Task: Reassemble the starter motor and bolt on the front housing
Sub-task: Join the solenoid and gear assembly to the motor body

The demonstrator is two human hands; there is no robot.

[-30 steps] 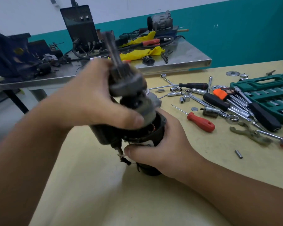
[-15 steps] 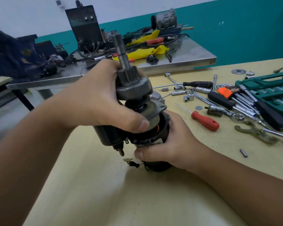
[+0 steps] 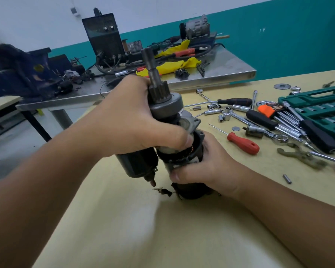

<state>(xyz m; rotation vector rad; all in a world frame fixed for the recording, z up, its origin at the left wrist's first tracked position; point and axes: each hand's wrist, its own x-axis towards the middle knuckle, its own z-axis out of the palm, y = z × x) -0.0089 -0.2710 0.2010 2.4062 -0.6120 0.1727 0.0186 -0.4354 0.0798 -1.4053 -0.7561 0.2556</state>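
We see the starter motor standing upright on the pale yellow table, its dark cylindrical body resting on the tabletop with a scrap of frayed black wire trailing at its foot. Inside the open top of the body we can make out a glint of copper windings. Rising from it is the armature shaft, a dull grey steel rod, stepped and tilted slightly left, with a toothed pinion gear and a smooth rounded drive collar beneath. Beside the body hangs the solenoid, a matte black cylinder with a coppery terminal stud at its lower end, clear of the table.

Our left hand wraps around the upper assembly just under the collar, the thumb curled across the front, the forearm reaching in from the lower left. Our right hand grips the motor body from the right side, thumb pressed flat across its front, fingers hidden behind.

To the right lie a red-handled screwdriver, chrome sockets and wrenches, a small steel pin and a green socket case. A steel workbench stands behind
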